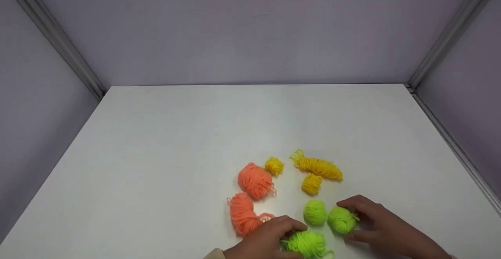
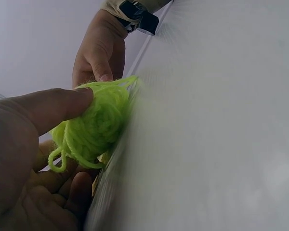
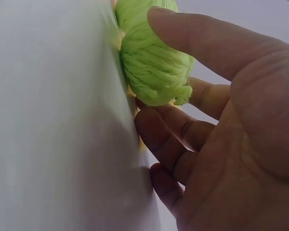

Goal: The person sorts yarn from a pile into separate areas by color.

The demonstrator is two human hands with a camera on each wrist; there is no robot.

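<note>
Three neon green yarn balls lie near the front of the white table (image 1: 156, 133). My left hand (image 1: 294, 240) grips the nearest green yarn ball (image 1: 309, 245); in the left wrist view the thumb (image 2: 62, 103) lies over that ball (image 2: 96, 122), with curled fingers below. My right hand (image 1: 344, 220) holds the right green yarn ball (image 1: 341, 220) between thumb and fingers, and the right wrist view shows this ball (image 3: 151, 62) pinched. A third green ball (image 1: 315, 213) sits free between the two hands.
Two orange yarn bundles (image 1: 255, 180) (image 1: 242, 214) lie left of the green ones. Behind sit a long yellow skein (image 1: 318, 167) and two small yellow bundles (image 1: 274, 166) (image 1: 312, 183). Lilac walls enclose the table at the back and both sides.
</note>
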